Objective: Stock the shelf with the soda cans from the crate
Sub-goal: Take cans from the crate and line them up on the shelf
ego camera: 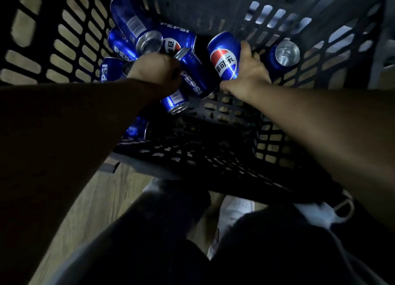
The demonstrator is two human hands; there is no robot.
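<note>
I look down into a dark slotted plastic crate (70,41) holding several blue Pepsi cans. My right hand (245,75) grips one can (224,58) with its logo facing me, tilted and lifted off the crate floor. My left hand (156,73) is curled round another can (192,77) that lies slanted in the middle of the pile. More cans lie on their sides at the left (132,22). One can (284,56) stands upright alone by the right wall. The shelf is out of view.
The crate's near wall (213,148) rises between my arms and my legs. Wooden floor (89,210) shows at the lower left, and my dark trousers and a light shoe (237,210) lie below the crate.
</note>
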